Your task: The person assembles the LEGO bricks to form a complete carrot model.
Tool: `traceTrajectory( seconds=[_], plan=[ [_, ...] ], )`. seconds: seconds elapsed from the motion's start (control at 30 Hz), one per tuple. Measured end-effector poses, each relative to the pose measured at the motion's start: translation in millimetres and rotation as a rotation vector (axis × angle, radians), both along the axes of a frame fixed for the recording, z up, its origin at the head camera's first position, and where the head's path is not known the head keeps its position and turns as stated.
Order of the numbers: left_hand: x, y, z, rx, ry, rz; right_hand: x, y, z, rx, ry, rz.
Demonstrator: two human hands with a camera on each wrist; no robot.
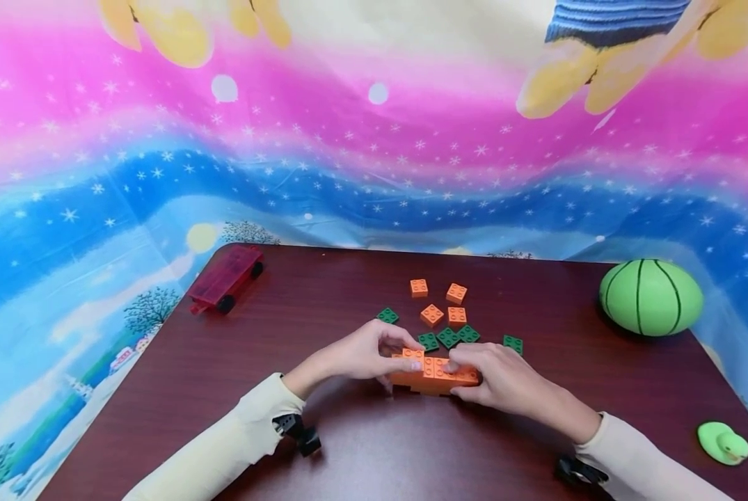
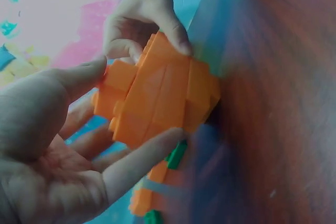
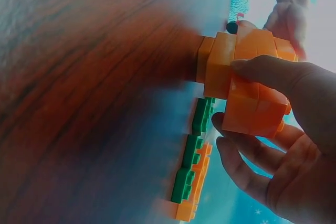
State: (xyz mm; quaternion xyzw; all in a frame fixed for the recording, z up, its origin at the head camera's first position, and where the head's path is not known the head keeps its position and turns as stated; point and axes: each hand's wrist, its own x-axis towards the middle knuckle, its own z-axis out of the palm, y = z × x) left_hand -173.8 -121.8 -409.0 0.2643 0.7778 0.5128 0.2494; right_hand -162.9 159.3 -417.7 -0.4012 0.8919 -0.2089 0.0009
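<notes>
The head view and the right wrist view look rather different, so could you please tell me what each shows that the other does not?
Only the head view shows the green ball with dark lines and the green toy duck.

Only the right wrist view shows the palm side of the right hand.

Both show the two hands, the left among them, holding the orange brick build, plus loose orange bricks, green bricks and the table.

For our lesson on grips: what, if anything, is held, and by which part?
The orange brick build, held at both ends: left hand on the left, right hand on the right.
</notes>
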Motion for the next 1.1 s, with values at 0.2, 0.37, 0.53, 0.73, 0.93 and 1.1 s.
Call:
traceTrajectory(
  seconds=[0.2, 0.37, 0.53, 0.73, 0.93, 1.1],
  plan=[
    [-3.4, 1.9, -6.9, 0.079, -0.213, -0.004, -0.5, 1.5, -1.0, -0.003, -0.012, 0.007],
    [-7.8, 5.1, -6.4, 0.096, -0.263, 0.004, -1.0, 3.4, 0.2, -0.006, -0.012, -0.001],
    [-11.2, 8.9, -4.6, 0.087, -0.279, -0.003, 0.0, 6.0, 0.9, 0.002, -0.016, -0.010],
    [-13.4, 13.6, -2.1, 0.071, -0.269, -0.016, 0.8, 10.1, 2.2, 0.006, 0.001, -0.016],
    [-11.5, 13.9, -7.2, -0.014, 0.005, -0.040, 1.9, 9.5, 2.8, 0.013, 0.007, -0.019],
    [0.8, 11.7, -11.8, -0.095, 0.234, 0.011, 1.4, 3.7, 1.7, 0.028, 0.004, 0.009]
  ],
)
